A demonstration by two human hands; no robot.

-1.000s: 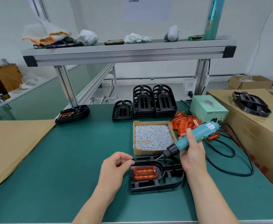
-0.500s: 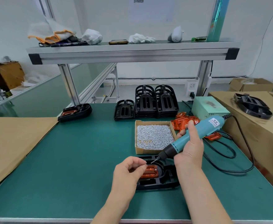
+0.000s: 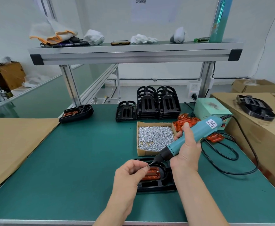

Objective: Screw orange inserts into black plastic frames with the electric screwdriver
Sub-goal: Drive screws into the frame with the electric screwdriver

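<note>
The work is in the middle of one piece: a black frame (image 3: 156,185) lies on the green table (image 3: 68,168) near the person, with an orange insert (image 3: 151,175) already seated in it, but the driving does not look finished. The left hand (image 3: 130,173) hovers over the frame, its thumb and forefinger pinched on a small screw (image 3: 148,166) held against the bit, though the screw is too small to see clearly. The right hand (image 3: 186,154) is wrapped around the blue screwdriver (image 3: 195,136), which slants down to the left with its tip just above the insert. One frame with an insert (image 3: 76,112) sits at the far left, seemingly done. Plenty is left, I judge: stacked bare frames (image 3: 158,103) stand at the far edge, loose inserts (image 3: 185,121) are heaped to the right of the screw box (image 3: 154,137), and that box is full. The tool's cable (image 3: 231,160) loops on the table to the right, clear of the frame. The left hand itself covers part of the insert, hiding the screw holes there.
</note>
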